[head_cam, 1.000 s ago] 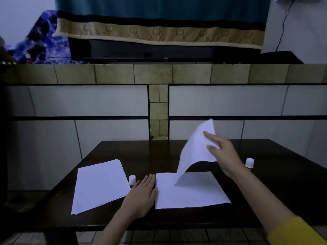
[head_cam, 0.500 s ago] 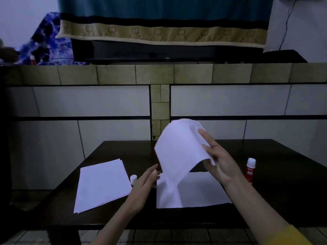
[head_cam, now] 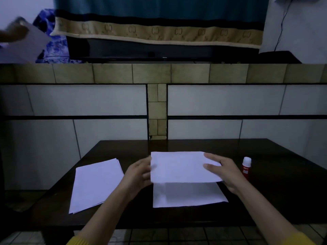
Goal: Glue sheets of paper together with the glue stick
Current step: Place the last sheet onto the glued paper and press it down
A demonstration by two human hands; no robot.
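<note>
A white sheet point(head_cam: 180, 167) hangs level just above the dark table point(head_cam: 276, 197), held at both side edges. My left hand point(head_cam: 138, 175) grips its left edge. My right hand point(head_cam: 223, 171) holds its right edge, fingers lying on top. Under it a second white sheet point(head_cam: 187, 195) lies flat on the table, its far part hidden. A red glue stick point(head_cam: 246, 167) with a white top stands upright just right of my right hand. The small white cap seen earlier is hidden behind my left hand.
A stack of white sheets point(head_cam: 96, 183) lies on the left part of the table. A tiled wall point(head_cam: 106, 101) rises behind the table's far edge. At the upper left, blurred, another person's hand point(head_cam: 12, 34) holds a pale sheet.
My right hand has swung the lifted sheet down from upright to level over the lying sheet. My left hand left the table and took hold of its left edge.
</note>
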